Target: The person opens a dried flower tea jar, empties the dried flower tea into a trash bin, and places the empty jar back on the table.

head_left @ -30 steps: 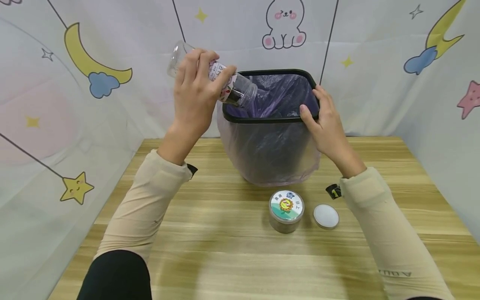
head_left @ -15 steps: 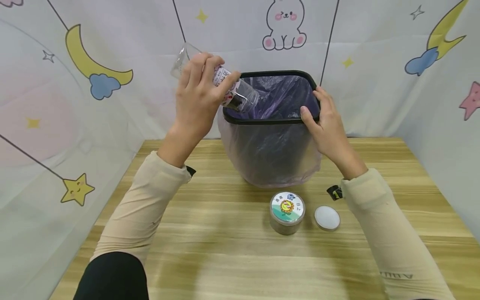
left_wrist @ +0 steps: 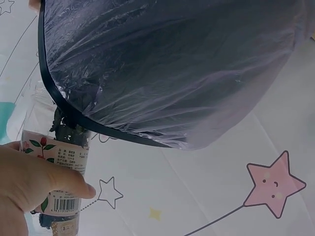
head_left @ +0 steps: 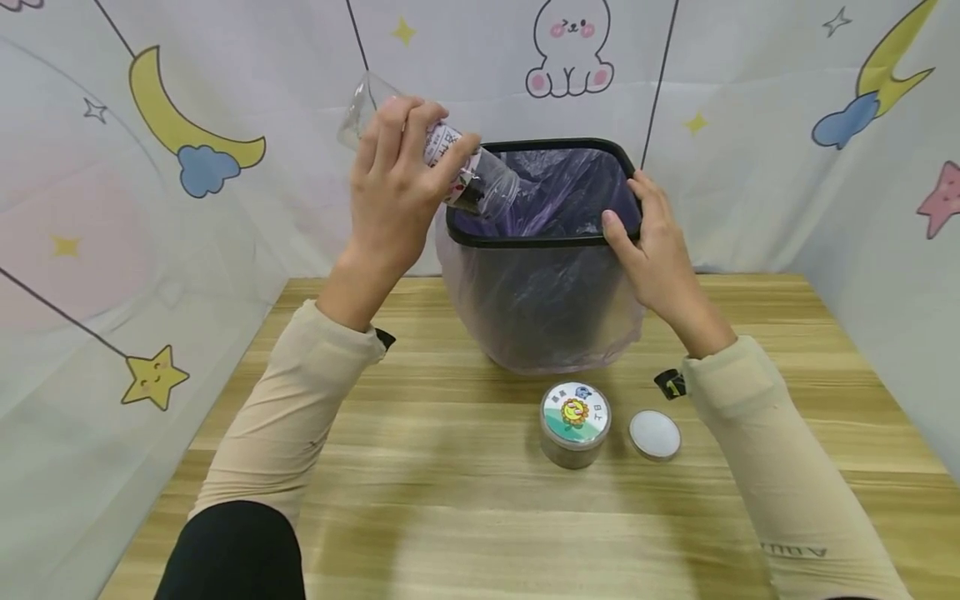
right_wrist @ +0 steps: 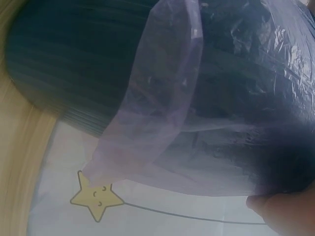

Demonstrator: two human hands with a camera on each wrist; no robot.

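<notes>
My left hand [head_left: 393,183] grips a clear plastic jar [head_left: 497,182] with a flower-printed label. The jar is tilted, its mouth lower than its base and over the left side of a black waste bin's [head_left: 536,312] opening. In the left wrist view, dark clumped contents [left_wrist: 69,129] show inside the jar near the bin rim, and the left thumb lies across the label [left_wrist: 64,160]. My right hand [head_left: 654,242] holds the bin's right rim, thumb over the front and fingers behind. A thin purple bag [head_left: 566,179] lines the bin and hangs over its outside.
In front of the bin stands a round container [head_left: 576,425] with a sunflower picture on its lid. A small white-topped round lid [head_left: 655,434] lies to its right on the wooden table [head_left: 450,517]. A printed white curtain [head_left: 465,50] hangs behind and at both sides.
The left hand and jar have dipped slightly, then risen again, with the jar's mouth still over the bin. The right hand stays on the rim, and the bin stands where it was.
</notes>
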